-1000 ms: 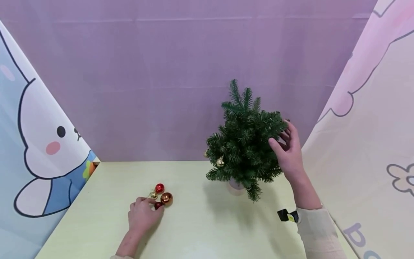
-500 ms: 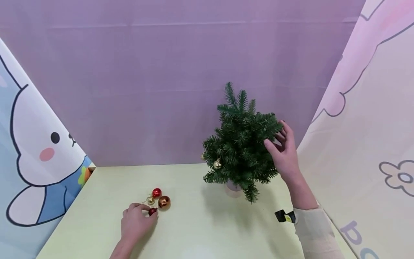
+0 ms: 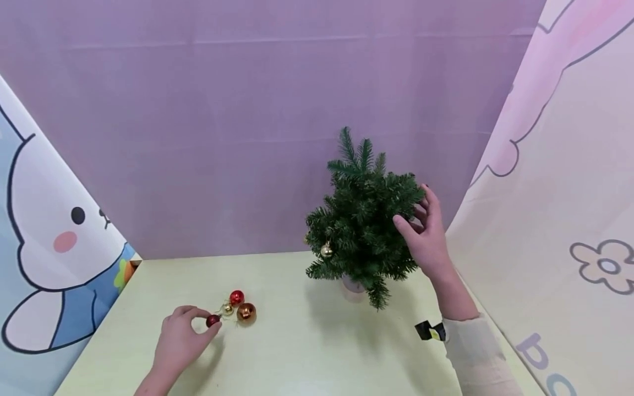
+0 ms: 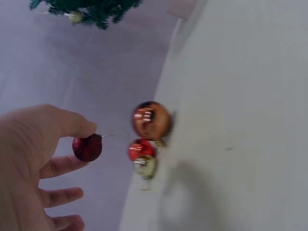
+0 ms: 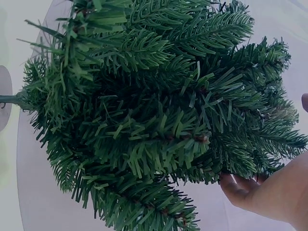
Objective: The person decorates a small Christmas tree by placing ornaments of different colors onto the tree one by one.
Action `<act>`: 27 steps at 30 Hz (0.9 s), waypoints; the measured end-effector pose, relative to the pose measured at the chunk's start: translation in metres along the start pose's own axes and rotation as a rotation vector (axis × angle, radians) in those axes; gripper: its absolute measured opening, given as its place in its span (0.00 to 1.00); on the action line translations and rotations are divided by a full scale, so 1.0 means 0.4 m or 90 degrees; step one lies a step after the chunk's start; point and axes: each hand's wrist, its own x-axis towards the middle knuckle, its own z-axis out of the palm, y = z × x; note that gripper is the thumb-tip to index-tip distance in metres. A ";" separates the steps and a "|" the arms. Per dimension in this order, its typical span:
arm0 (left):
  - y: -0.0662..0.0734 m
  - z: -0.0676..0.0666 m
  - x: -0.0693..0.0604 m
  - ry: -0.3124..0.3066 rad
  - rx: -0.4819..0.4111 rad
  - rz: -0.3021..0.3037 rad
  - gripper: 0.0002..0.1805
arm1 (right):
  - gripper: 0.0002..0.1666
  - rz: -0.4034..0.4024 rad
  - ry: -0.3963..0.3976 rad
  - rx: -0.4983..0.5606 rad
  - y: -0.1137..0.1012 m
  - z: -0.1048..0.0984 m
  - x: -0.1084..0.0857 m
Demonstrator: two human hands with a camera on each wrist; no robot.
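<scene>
In the head view my left hand (image 3: 179, 341) pinches a small dark red Christmas ball (image 3: 213, 320) between thumb and forefinger. The left wrist view shows the ball (image 4: 87, 147) glittery, with a thin metal hook, and the other fingers spread below it. Beside it on the table are a shiny red ball (image 3: 236, 297), a small gold ball (image 3: 227, 309) and a larger copper-coloured ball (image 3: 246, 313). My right hand (image 3: 427, 236) rests at the right side of a small artificial Christmas tree (image 3: 364, 220). Its fingers touch the branches and are partly hidden there; the thumb stands apart.
A gold ball (image 3: 326, 250) hangs on the tree's lower left. The tree stands on a pale base (image 3: 354, 289) on the light yellow table (image 3: 287, 357). A purple cloth (image 3: 223, 137) rises behind, with printed panels at both sides.
My left hand has drawn the dark red ball left, away from the other balls. The right hand keeps its place at the tree. The head view has shifted slightly.
</scene>
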 end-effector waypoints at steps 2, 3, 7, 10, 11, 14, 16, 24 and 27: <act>0.024 -0.022 -0.014 0.021 -0.003 0.010 0.17 | 0.47 -0.004 -0.012 0.000 0.003 -0.003 0.005; 0.037 -0.030 -0.020 0.031 -0.005 0.016 0.17 | 0.48 -0.004 -0.016 0.000 0.003 -0.005 0.007; 0.096 -0.053 -0.041 0.055 -0.025 0.034 0.16 | 0.51 -0.001 -0.022 -0.002 0.007 -0.016 0.006; 0.141 -0.067 -0.059 0.068 -0.041 0.039 0.16 | 0.53 -0.008 -0.024 -0.004 0.005 -0.018 0.002; 0.155 -0.073 -0.066 0.075 -0.044 0.041 0.16 | 0.53 -0.010 -0.027 -0.005 0.003 -0.018 0.001; 0.195 -0.092 -0.082 0.094 -0.055 0.047 0.17 | 0.53 -0.019 -0.037 -0.006 -0.022 -0.016 -0.007; 0.218 -0.103 -0.085 0.103 -0.061 0.054 0.17 | 0.51 -0.021 -0.040 -0.008 -0.044 -0.016 -0.013; 0.298 -0.114 -0.078 0.148 -0.092 0.094 0.16 | 0.50 -0.030 -0.058 0.001 -0.075 -0.022 -0.021; 0.333 -0.116 -0.081 0.158 -0.102 0.106 0.16 | 0.50 -0.032 -0.066 0.002 -0.077 -0.021 -0.020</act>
